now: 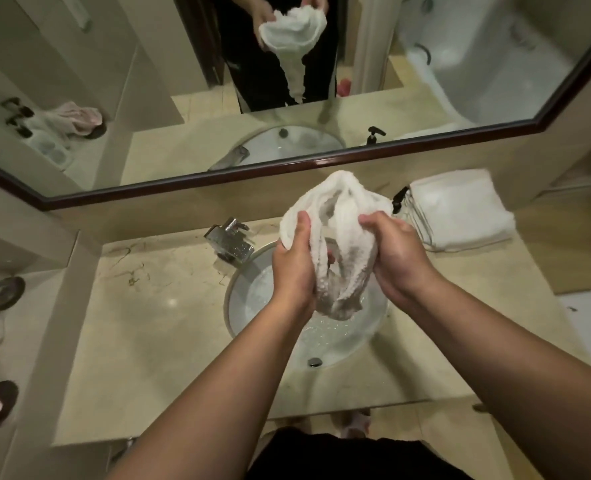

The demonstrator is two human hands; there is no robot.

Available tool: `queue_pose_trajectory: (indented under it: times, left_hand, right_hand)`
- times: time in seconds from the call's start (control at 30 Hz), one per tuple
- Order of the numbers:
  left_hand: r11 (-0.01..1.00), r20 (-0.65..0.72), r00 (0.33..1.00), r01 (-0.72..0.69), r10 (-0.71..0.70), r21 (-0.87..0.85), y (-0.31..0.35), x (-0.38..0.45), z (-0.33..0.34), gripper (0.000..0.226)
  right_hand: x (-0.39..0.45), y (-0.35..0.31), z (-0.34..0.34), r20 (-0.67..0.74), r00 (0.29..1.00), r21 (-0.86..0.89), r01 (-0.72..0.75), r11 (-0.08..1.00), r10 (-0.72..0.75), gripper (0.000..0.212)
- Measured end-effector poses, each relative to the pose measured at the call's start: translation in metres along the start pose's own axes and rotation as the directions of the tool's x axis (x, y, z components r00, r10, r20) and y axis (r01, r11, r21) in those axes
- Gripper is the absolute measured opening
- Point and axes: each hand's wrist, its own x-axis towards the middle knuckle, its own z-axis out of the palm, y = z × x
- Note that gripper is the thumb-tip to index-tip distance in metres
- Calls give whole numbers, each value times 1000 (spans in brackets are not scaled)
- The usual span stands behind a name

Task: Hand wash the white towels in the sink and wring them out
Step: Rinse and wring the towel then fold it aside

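A wet white towel [339,216] is bunched up and held above the round sink [238,306], its lower end hanging down toward the water in the basin. My left hand [292,263] grips the towel's left side, thumb on top. On the right side my right hand [396,252] holds it with fingers curled into the cloth. A stack of folded white towels [460,209] lies on the counter to the right of the sink.
A chrome faucet [230,242] stands at the sink's back left. A dark pump bottle [399,199] sits between the held towel and the folded stack. The beige stone counter [148,306] stretches left. A large mirror [183,98] covers the wall behind.
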Motion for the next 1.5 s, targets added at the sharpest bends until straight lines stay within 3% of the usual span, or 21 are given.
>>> queue_pose_trajectory:
  times: [0.13,0.2,0.27,0.43,0.53,0.6,0.7,0.8,0.9,0.97,1.07,1.13,1.2,1.23,1.33,1.37,1.43,1.5]
  left_hand:
    - [997,226,974,-26,10,67,20,-12,0,37]
    - [988,342,940,-66,13,143,29,-15,2,38]
    - [960,380,924,-141,40,242,36,-19,8,37]
    - [898,394,914,-255,102,359,28,-25,28,19]
    - [829,414,882,-396,224,395,19,-36,36,35]
    - [786,502,841,-446,203,429,15,-52,45,41]
    - [819,665,745,-344,-60,459,16,-92,62,56]
    - [833,767,612,-310,-194,458,11,-125,74,64]
    - [885,828,448,-148,-338,442,4,-146,86,66]
    - [901,846,344,5,-409,434,-2,-159,94,63]
    - [878,827,295,143,-479,457,-15,-182,107,47]
    - [859,823,249,178,-511,480,-25,-195,116,31]
    - [840,820,196,210,-538,501,-33,-207,125,24]
    - [832,815,184,209,-549,513,-36,-214,128,25]
    - [842,823,180,92,-540,532,-51,-239,139,32]
    - [847,824,215,29,-524,532,-58,-249,142,26]
    - [838,816,305,-93,-490,538,-69,-260,146,18]
    - [811,806,369,-191,-462,552,-80,-269,154,15]
  right_hand:
    - [-19,-29,-13,87,987,149,-144,978,133,59]
    - [-31,-34,-16,111,980,186,-182,966,163,52]
    - [-43,-30,-19,73,988,225,-148,963,135,43]
    - [-80,-20,-20,-38,999,409,-4,913,21,54]
    - [-104,-17,-26,-194,978,396,153,906,-80,47]
    - [-119,-14,-31,-292,944,330,253,909,-156,44]
    - [-152,-16,-36,-437,846,146,403,904,-307,36]
    - [-180,-22,-42,-538,742,-1,474,880,-400,27]
    - [-200,-25,-52,-638,656,-39,496,868,-403,21]
    - [-214,-25,-62,-707,593,-77,476,876,-385,22]
    - [-240,-23,-89,-816,405,-231,426,875,-412,22]
    - [-260,-22,-108,-874,324,-167,501,849,-363,19]
    - [-278,-17,-133,-877,381,1,611,792,-293,16]
    - [-284,-13,-145,-843,464,80,608,790,-272,19]
    - [-301,1,-168,-610,783,267,346,899,-121,51]
    - [-307,6,-176,-562,824,283,277,918,-76,53]
    - [-315,10,-190,-607,793,306,301,903,-58,50]
    - [-331,12,-211,-740,662,286,472,834,-121,41]
